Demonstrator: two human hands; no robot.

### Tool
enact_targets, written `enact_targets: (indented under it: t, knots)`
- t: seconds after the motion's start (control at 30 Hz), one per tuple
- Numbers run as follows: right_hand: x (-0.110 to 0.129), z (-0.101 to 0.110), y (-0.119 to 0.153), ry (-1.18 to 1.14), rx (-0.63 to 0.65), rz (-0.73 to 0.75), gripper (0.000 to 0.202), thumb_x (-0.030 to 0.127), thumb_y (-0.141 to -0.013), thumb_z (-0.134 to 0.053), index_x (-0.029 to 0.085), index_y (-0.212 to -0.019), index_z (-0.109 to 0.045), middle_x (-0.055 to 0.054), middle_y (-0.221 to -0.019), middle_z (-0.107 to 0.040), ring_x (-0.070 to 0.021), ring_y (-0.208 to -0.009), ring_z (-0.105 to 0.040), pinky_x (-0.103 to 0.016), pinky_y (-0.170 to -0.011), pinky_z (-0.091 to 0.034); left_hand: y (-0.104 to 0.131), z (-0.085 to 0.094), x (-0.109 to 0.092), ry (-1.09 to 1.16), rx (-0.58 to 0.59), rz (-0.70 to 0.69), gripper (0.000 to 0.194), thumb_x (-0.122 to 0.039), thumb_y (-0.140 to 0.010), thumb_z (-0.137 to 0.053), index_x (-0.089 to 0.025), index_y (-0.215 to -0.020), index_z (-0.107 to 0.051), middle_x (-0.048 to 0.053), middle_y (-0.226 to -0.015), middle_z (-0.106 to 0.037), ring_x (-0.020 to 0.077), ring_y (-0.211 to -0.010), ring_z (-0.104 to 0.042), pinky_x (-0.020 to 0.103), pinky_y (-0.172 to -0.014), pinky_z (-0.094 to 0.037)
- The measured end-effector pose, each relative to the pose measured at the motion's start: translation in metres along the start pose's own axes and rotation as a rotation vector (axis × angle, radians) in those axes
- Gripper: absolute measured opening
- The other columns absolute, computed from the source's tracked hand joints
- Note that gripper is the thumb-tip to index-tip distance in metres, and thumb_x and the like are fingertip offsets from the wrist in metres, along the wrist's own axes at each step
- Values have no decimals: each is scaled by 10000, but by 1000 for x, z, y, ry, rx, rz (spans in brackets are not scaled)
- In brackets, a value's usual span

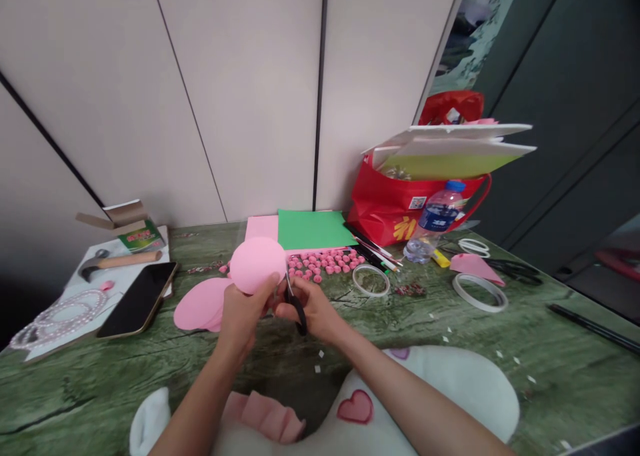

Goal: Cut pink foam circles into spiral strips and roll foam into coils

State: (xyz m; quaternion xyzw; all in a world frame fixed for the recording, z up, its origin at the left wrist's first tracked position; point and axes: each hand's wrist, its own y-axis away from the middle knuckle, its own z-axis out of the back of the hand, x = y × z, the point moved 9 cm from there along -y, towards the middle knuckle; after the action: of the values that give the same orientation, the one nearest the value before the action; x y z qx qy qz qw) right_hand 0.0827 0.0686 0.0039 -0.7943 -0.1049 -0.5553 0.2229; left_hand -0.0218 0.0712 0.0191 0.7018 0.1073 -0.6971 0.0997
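My left hand (pixel 249 303) pinches the lower edge of a round pink paper disc (pixel 257 261) and holds it up above the table. In my right hand (pixel 311 307) is a pair of black-handled scissors (pixel 299 313), its blades at the disc's right edge. How far the blades are parted cannot be made out. Under and left of my left hand lie more pink paper discs (pixel 201 304), overlapping on the table. Beyond my hands, many small pink rolled pieces (pixel 325 261) lie in front of a green paper sheet (pixel 314 229).
On the left are a black phone (pixel 137 299), a hammer (pixel 123 261) and a bead string (pixel 65 316). A water bottle (pixel 434 226) stands before a red bag (pixel 375 199) at the back right. Tape rolls (pixel 480 293) lie on the right. A white plush (pixel 460 383) lies nearest me.
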Motion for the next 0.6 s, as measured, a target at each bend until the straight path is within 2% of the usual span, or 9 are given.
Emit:
enact_targets:
  t: [0.1,0.2,0.33,0.6]
  knots:
    - [3,2,0,8,-16,18,407,407,-505,-729,180,-759,-508,22,-657,-490,-104,-586,-455,-217,-543,-377,0,2,1,-14,-18,-6,275,-293,-505,-692,-84,-674,-634,38,-537,-617,117,-426,-514,196,-344,-361]
    - [3,1,0,16,-3,14,394,415,-530,-713,188,-786,-517,18,-679,-493,-107,-588,-453,-232,-567,-387,1,2,0,-35,-12,-22,287,-297,-514,-687,-80,-697,-647,74,-605,-651,152,-495,-567,208,-373,-406]
    - [6,-2,1,22,16,28,378,413,-575,-686,183,-821,-516,8,-703,-492,-107,-600,-440,-243,-587,-381,3,1,-3,-50,-12,-19,296,-300,-511,-689,-71,-694,-648,94,-631,-662,173,-529,-587,217,-394,-433]
    - [12,-4,2,5,4,67,346,420,-588,-678,180,-733,-475,9,-683,-474,-121,-629,-451,-248,-587,-376,6,-1,-7,-18,14,-7,288,-281,-496,-693,-70,-686,-644,91,-630,-659,173,-511,-580,233,-408,-448]
